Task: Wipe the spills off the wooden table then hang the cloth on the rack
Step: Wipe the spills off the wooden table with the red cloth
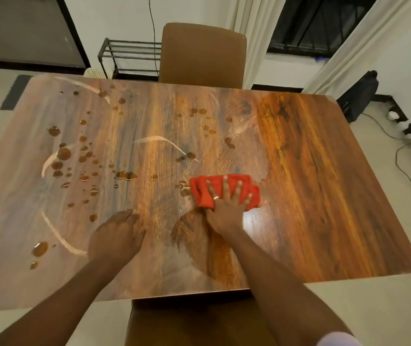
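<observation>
Red cloth (pixel 224 192), folded into a thick pad, lies flat on the wooden table (pixel 311 171) under my right hand (pixel 226 208). That hand is not closed around anything — its fingers (pixel 225 187) are spread wide and the palm presses down, which I judge keeps the whole pad in contact with the wood so it soaks rather than skids. My left hand (pixel 117 236) rests palm down on bare wood to the near left of the cloth, open, fingers together, holding nothing; it looks placed there to steady me as I lean in.

From the single head view, everything to the right of my wiping hand looks dry. To its left, brown droplets and puddles (pixel 63 153) scatter widely, the densest cluster well off toward the far left, with a few drops just beside the cloth's left edge. Pale curved streaks cross that wet side.

Beyond the table, past a brown chair back (pixel 203 53), a dark metal rack (pixel 129 56) stands against the wall — well apart from the cloth, so hanging comes later. Most of the wiping remains, I judge.
</observation>
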